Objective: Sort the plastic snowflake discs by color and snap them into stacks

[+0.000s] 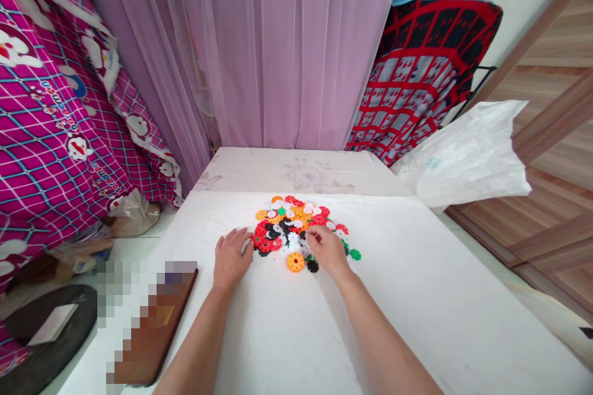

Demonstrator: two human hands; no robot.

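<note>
A heap of small plastic snowflake discs [290, 222] in red, orange, white, black and green lies on the white table [417, 296]. My left hand [231, 256] rests palm down at the heap's left edge, fingers spread on the table and touching the red pieces. My right hand [327, 247] sits on the heap's right side, its fingers curled down among the discs; what they pinch, if anything, is hidden. A single orange disc [295, 261] and a black disc [312, 266] lie just in front of the heap between my hands.
A brown flat object [152, 333], partly pixelated, lies at the table's left front. A white plastic bag [467, 157] sits at the right rear. Pink curtains [278, 43] hang behind, with a pink patterned blanket [50, 117] left and a red checked one [417, 86] right.
</note>
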